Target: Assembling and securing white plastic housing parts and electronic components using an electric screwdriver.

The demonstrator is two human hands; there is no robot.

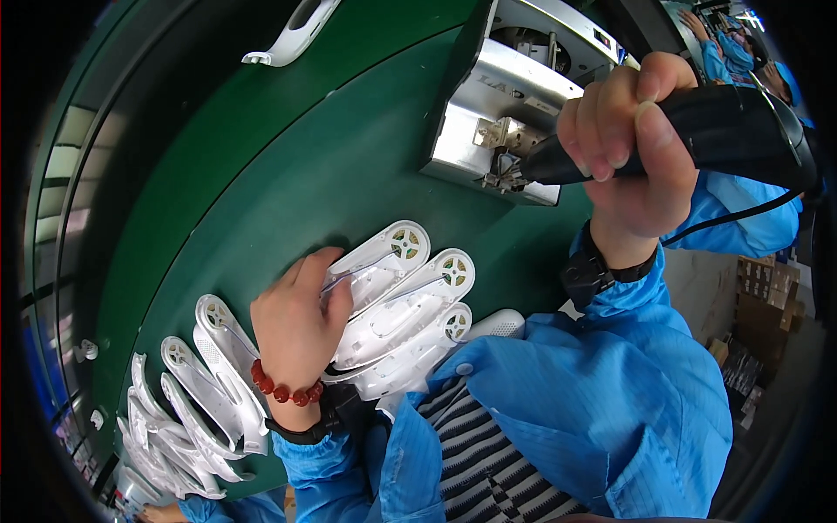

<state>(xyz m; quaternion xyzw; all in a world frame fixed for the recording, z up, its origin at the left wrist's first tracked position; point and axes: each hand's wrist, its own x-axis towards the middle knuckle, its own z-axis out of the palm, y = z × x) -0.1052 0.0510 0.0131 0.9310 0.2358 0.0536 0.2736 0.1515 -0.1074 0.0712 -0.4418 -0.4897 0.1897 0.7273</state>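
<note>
A green table (253,213) lies near pale flooring (704,283) and brown cartons (765,305).

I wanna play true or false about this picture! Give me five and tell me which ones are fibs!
1. The right hand's grip is around a black tool. True.
2. Nobody is wearing any jewellery. False: a red bead bracelet is on the left wrist.
3. The left hand's grip is at the white shells. True.
4. Everything lies on something yellow. False: the table is green.
5. The person's sleeves are striped red. False: they are blue.
</note>
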